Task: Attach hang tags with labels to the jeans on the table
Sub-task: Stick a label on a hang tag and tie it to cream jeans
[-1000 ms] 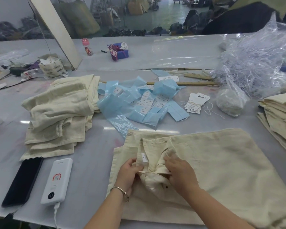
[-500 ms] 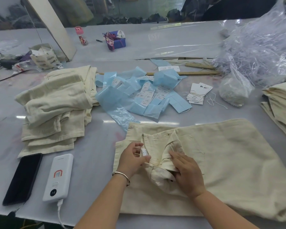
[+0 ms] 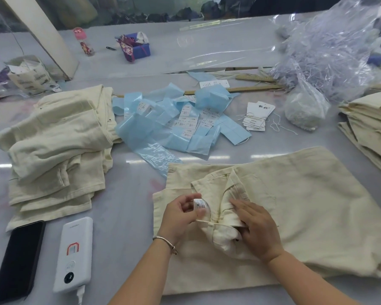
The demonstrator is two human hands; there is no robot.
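Observation:
Cream jeans (image 3: 306, 208) lie flat in front of me with the waistband folded open. My left hand (image 3: 180, 213) pinches a small white hang tag (image 3: 200, 204) with its string (image 3: 216, 224) running across the waistband. My right hand (image 3: 257, 227) presses the bunched waistband fabric, its fingers curled over it. A stack of white hang tags with strings (image 3: 257, 116) lies further back, beside blue backing strips with white labels (image 3: 185, 122).
A pile of cream jeans (image 3: 57, 146) is at left, another folded stack (image 3: 370, 128) at right. A phone (image 3: 15, 260) and white power bank (image 3: 74, 254) lie near the front edge. Clear plastic bags (image 3: 330, 51) fill the back right.
My left hand has lifted the tag clear of the waistband and the string now shows pulled across the fabric. My right hand slid down onto the bunched waistband.

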